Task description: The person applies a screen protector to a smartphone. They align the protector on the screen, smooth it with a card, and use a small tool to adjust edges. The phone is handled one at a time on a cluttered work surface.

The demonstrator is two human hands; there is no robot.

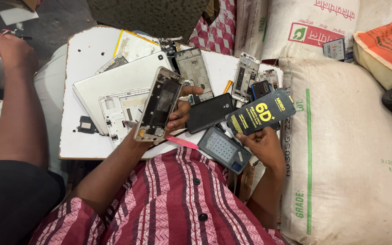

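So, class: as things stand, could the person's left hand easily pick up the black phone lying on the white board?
Probably not straight away. The left hand is close beside the black phone, nothing lying between, but its fingers already grip a stripped phone frame.

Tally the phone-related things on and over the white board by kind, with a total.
Stripped phone frames, one in the left hand: 5
Dark flat packet with yellow print, in the right hand: 1
Black phones or back covers: 2
Grey device with keypad: 1
Total: 9
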